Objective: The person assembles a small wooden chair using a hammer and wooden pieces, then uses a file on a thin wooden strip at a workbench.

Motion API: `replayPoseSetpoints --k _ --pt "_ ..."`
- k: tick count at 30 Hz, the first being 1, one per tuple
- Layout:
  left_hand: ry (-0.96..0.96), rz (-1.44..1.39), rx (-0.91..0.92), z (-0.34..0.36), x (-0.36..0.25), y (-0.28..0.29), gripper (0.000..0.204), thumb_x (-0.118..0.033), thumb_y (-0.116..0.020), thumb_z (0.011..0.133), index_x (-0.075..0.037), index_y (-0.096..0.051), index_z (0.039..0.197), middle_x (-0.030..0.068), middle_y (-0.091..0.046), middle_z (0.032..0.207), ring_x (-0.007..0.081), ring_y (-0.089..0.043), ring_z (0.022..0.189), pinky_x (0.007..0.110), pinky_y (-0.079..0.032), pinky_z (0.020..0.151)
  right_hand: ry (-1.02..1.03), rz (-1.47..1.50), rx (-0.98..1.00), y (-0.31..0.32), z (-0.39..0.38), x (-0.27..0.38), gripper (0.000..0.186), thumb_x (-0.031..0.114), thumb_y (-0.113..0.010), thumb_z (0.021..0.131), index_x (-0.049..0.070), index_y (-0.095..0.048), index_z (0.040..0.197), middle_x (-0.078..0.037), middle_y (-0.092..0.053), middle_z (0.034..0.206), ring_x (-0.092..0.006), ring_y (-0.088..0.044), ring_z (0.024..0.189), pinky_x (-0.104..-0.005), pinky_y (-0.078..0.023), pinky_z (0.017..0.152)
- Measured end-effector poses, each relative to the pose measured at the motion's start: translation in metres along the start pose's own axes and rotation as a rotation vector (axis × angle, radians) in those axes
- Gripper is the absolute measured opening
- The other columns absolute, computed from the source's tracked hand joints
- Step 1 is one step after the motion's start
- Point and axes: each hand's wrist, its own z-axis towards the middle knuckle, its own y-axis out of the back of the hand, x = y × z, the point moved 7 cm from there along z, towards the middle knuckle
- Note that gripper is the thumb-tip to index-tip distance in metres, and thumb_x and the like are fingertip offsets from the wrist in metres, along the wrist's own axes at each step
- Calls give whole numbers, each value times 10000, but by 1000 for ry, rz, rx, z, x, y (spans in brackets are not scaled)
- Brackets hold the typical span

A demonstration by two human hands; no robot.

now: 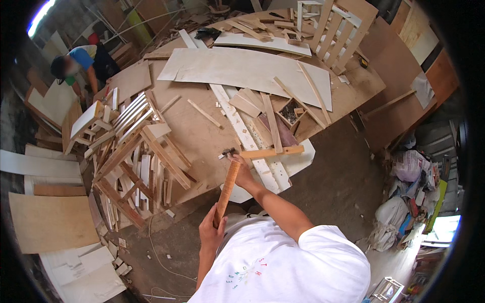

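Offcuts (204, 113) are littering the worktable (199, 144) beyond both hands; the left hand (210, 231) is gripping a wooden bar (228, 189), the right hand (242, 171) is curling by its far end, holding what I can't tell.

**This workbench (202, 146) is seriously loaded**

It's a wide brown sheet-topped thing. A long pale panel (242, 70) sprawls across the middle of the far half, with a narrower white panel (262, 43) past it and wood scraps (247, 30) along the far edge. Far right there's a slatted wooden frame (346, 33) propped up, plus a tape measure (363, 62) near the edge. A flat brown board (129, 80) sits far left, and the left end is one big heap of wooden frames (136, 146). One lone stick (204, 113) lies mid-bench, and a long white strip (242, 131) runs toward the near edge. Floor's (333, 166) dark grey, with offcuts (121, 267) and a thin cord (164, 267) near left.
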Motion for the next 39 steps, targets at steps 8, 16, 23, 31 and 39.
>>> replayPoseSetpoints --k 8,16,23,31,39 --pt "-59 52 -64 -5 10 -13 509 -153 -806 884 -30 -636 1348 216 -717 1125 400 -717 994 459 -573 846 -26 157 189 43 -71 -10 460 197 -656 976 66 -591 1412 -229 -650 1296 -364 -684 1123 -404 -551 970" --pt "-87 20 219 -12 -25 -71 571 -157 -833 851 -102 -638 1385 144 -696 970 328 -706 819 414 -570 728 -410 907 -68 146 -144 -15 492 256 -568 1093 94 -448 1542 -81 -708 1126 -159 -746 863 -283 -598 728" --pt "-136 78 211 -22 -53 -105 604 -202 -844 854 -131 -631 1416 108 -690 926 269 -669 724 396 -545 661 -365 732 -174 208 -131 -25 351 144 -719 1002 44 -661 1334 -64 -738 944 -116 -720 759 -263 -593 638" --pt "-51 17 12 -9 -109 -171 526 -247 -813 899 -87 -649 1373 130 -672 863 272 -637 677 381 -534 654 -297 732 -97 264 -83 -72 294 108 -782 951 -18 -666 1190 -78 -742 875 -122 -724 736 -267 -601 651" --pt "142 -5 -205 -21 -142 -225 488 -235 -830 881 -70 -684 1317 137 -718 919 282 -684 747 373 -556 700 -270 590 143 280 -43 -117 250 157 -790 952 -12 -649 1070 -114 -746 926 -133 -725 716 -274 -606 666"
